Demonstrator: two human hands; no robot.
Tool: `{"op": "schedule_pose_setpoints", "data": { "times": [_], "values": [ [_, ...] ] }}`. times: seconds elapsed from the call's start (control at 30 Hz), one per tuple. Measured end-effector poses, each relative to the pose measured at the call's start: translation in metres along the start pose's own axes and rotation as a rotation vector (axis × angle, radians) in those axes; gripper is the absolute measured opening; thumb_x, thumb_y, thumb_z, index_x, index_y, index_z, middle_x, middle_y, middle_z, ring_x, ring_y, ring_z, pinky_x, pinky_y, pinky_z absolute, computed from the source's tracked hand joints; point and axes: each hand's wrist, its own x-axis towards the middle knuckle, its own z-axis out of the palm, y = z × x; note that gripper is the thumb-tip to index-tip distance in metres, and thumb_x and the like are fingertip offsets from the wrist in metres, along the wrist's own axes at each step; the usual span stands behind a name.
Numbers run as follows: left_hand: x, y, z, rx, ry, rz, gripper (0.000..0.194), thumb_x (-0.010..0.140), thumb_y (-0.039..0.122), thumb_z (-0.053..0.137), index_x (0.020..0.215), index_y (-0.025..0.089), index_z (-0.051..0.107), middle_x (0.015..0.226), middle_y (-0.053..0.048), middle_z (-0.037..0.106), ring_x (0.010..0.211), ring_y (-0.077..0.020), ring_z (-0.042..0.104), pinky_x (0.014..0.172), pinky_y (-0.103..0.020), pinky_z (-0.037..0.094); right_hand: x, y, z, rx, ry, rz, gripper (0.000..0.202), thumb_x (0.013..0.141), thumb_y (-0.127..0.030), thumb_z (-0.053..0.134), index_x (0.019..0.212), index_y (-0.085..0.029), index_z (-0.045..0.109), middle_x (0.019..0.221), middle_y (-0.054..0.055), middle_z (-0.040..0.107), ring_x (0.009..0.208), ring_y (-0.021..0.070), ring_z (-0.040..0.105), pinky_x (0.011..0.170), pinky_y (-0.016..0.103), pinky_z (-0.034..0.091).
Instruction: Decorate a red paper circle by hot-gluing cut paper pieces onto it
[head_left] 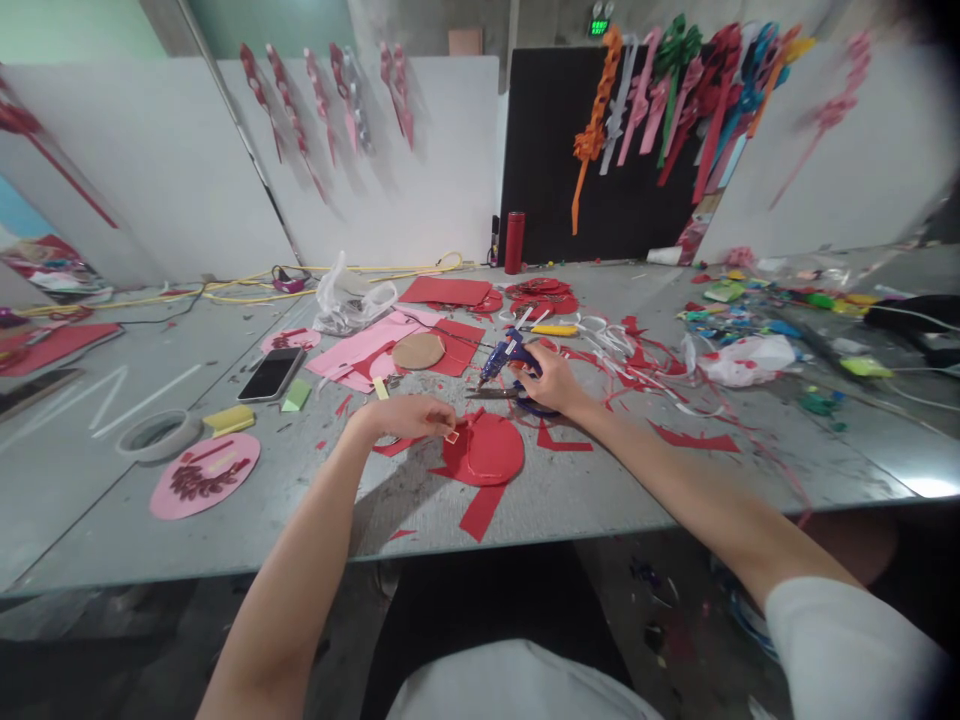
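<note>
My left hand pinches a small red square with a pale edge, just over the left side of a red paper disc. A thin pale line curves across that disc, and a red strip sticks out below it. In my right hand is a blue glue gun, its nozzle pointing down and left, beyond the disc. Dark-handled scissors lie on the table under the gun, partly hidden by my right hand.
Around the work lie a cardboard disc, pink paper, a phone, a tape roll and a decorated pink disc. Red and white strips clutter the right. A red flask stands behind.
</note>
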Motion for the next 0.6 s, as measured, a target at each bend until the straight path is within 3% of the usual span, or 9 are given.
{"op": "schedule_pose_setpoints", "data": {
  "times": [0.2, 0.37, 0.6],
  "values": [
    [-0.0093, 0.0020, -0.0063, -0.028, 0.090, -0.086, 0.031, 0.097, 0.050, 0.060, 0.095, 0.020, 0.068, 0.091, -0.004, 0.073, 0.083, -0.0186, 0.064, 0.072, -0.026, 0.043, -0.0023, -0.0003, 0.0015, -0.074, -0.054, -0.020, 0.044, 0.101, -0.053, 0.059, 0.132, -0.022, 0.063, 0.118, 0.014, 0.073, 0.107, 0.0324, 0.071, 0.092, 0.046, 0.059],
    [-0.0102, 0.0048, -0.0047, -0.096, 0.000, -0.095, 0.032, 0.095, 0.052, 0.064, 0.094, 0.020, 0.067, 0.086, -0.003, 0.072, 0.078, -0.0176, 0.066, 0.069, -0.026, 0.044, -0.0031, -0.0003, 0.0022, -0.106, -0.092, -0.056, 0.045, 0.101, -0.051, 0.058, 0.135, -0.021, 0.062, 0.122, 0.015, 0.072, 0.112, 0.0335, 0.070, 0.095, 0.047, 0.059],
    [-0.0098, 0.0057, -0.0036, -0.161, -0.037, -0.119, 0.032, 0.095, 0.052, 0.064, 0.096, 0.020, 0.064, 0.087, -0.004, 0.072, 0.085, -0.0202, 0.072, 0.068, -0.026, 0.048, -0.0048, 0.0042, 0.0049, -0.127, -0.126, -0.088, 0.042, 0.101, -0.049, 0.060, 0.133, -0.023, 0.062, 0.122, 0.014, 0.072, 0.110, 0.0325, 0.070, 0.095, 0.046, 0.058]
  ]
}}
